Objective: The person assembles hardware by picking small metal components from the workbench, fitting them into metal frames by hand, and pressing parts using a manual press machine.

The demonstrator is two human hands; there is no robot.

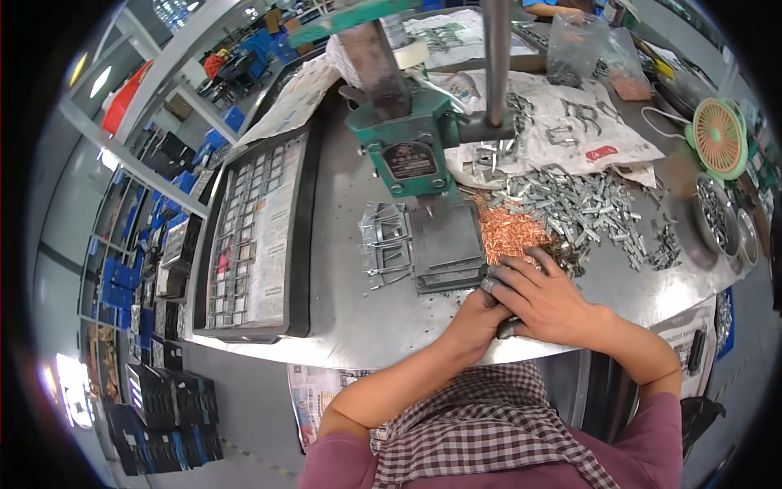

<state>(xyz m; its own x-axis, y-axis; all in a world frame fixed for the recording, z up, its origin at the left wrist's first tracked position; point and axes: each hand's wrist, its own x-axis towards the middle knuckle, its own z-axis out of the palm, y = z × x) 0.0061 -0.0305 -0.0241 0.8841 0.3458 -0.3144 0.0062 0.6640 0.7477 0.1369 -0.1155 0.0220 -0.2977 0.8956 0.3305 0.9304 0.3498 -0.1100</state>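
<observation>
My two hands meet at the front right corner of a dark metal press base (pixel 448 243). My left hand (pixel 479 320) is closed, its fingertips mostly hidden under my right hand (pixel 544 300). The right one bends over the left with fingers curled and dark coverings on some fingertips. Whatever lies between them is too small or covered to make out. Right beside the fingers spreads a heap of small copper-coloured pins (pixel 509 232). Above the base stands a green hand press (pixel 410 151). Flat metal frames (pixel 386 244) lie left of the base.
A black tray (pixel 301 236) with rows of metal frames on newspaper stands at left. Loose grey metal parts (pixel 582 204) cover the back right, before a white sack (pixel 582 122). A green fan (pixel 718 138) and metal bowls (pixel 715 213) stand at far right. The press lever (pixel 497 65) rises behind.
</observation>
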